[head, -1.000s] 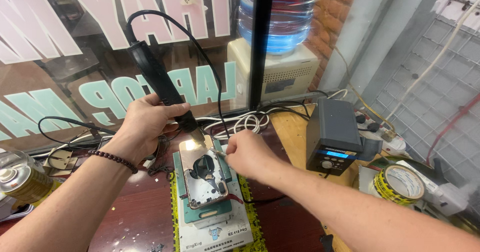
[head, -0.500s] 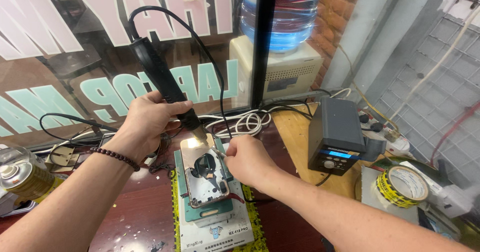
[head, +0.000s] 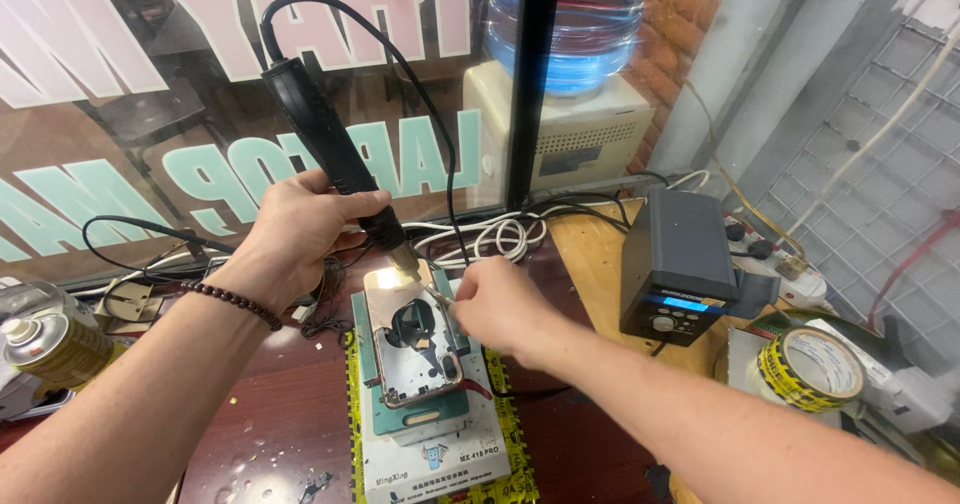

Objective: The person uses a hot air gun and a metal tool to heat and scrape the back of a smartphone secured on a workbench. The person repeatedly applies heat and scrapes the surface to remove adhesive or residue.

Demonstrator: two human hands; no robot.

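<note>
Change: over the last second my left hand shifts the black hot-air gun only slightly; its nozzle stays aimed at the top edge of the phone. My right hand stays at the phone's upper right corner.
Meaning: I judge heating and prying are still under way on the same spot, with no lift of the back visible yet.
Left hand: fingers clamped round the gun's handle, cable looping off at 12 o'clock.
Right hand: fingers pinched together on a thin metal tool, tip touching the phone near the glowing corner.
Phone: lies face down, back stripped, on the green holder, which sits on the white box at 6 o'clock of my hands.
Edges: window glass close at 12 o'clock; black post at 1 o'clock.
Right side: grey station at 3 o'clock, near my forearm; yellow tape roll beyond it at 4 o'clock.
Left side: spray can at 9 o'clock, well apart; cables bunched just behind the phone.
Open room: dark tabletop at 7 o'clock is the freest stretch.
</note>
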